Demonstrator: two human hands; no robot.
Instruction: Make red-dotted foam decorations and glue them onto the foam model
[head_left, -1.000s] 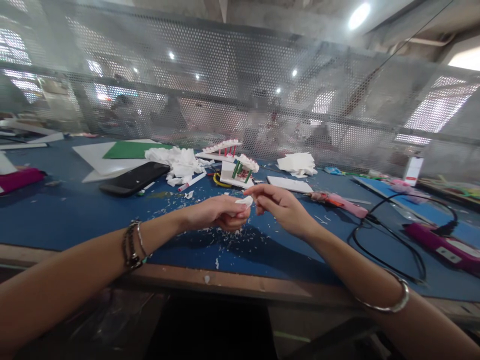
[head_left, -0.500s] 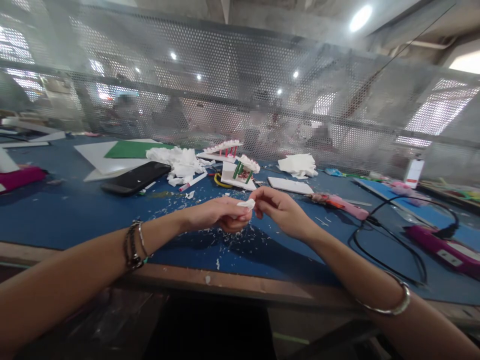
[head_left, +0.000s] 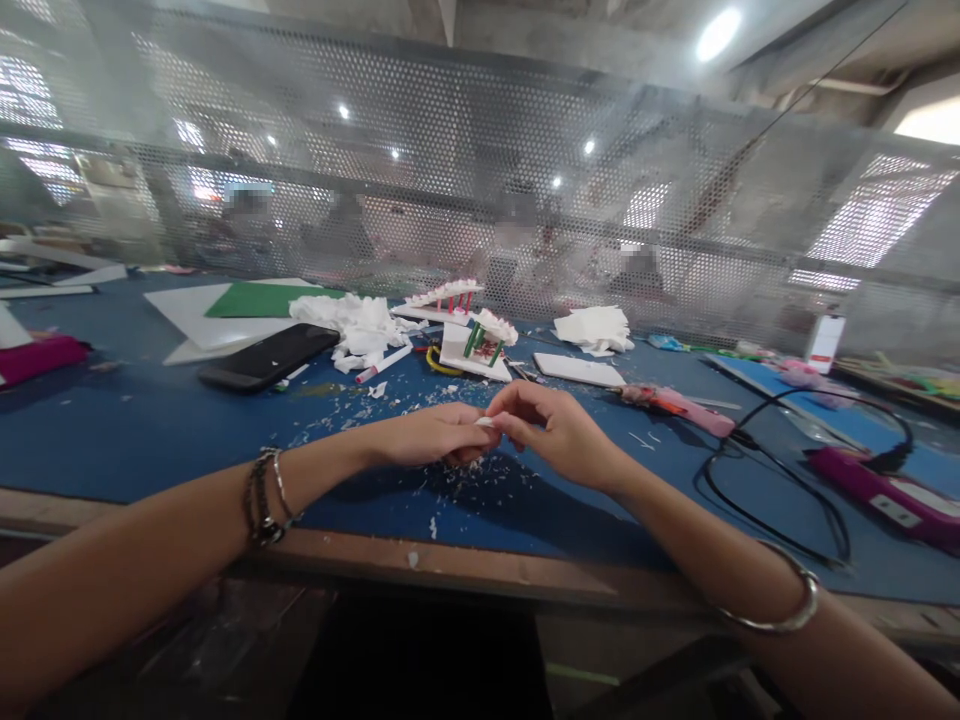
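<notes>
Left hand [head_left: 435,433] pinches a white scrap [head_left: 485,422] (mostly hidden).

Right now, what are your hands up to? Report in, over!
Left hand: grip closed on small white piece. Right hand: at the piece's end, pinch unclear. White crumbs scattered over blue table below.

Bench [head_left: 112,440] was blue, flecked with white shavings [head_left: 433,526]; front edge [head_left: 480,562] brown. The pinched scrap [head_left: 486,421] showed white. Phone [head_left: 270,358] was black, the sheet [head_left: 251,300] behind it green. I noted two little models [head_left: 456,346] topped in white, one on red posts [head_left: 451,303], the other on green. Power strip [head_left: 844,472] at right was magenta, its sockets [head_left: 895,511] white; the corded tool [head_left: 705,413] had a pink handle. Perforated screen [head_left: 450,150] beyond was grey, patterned with holes.
</notes>
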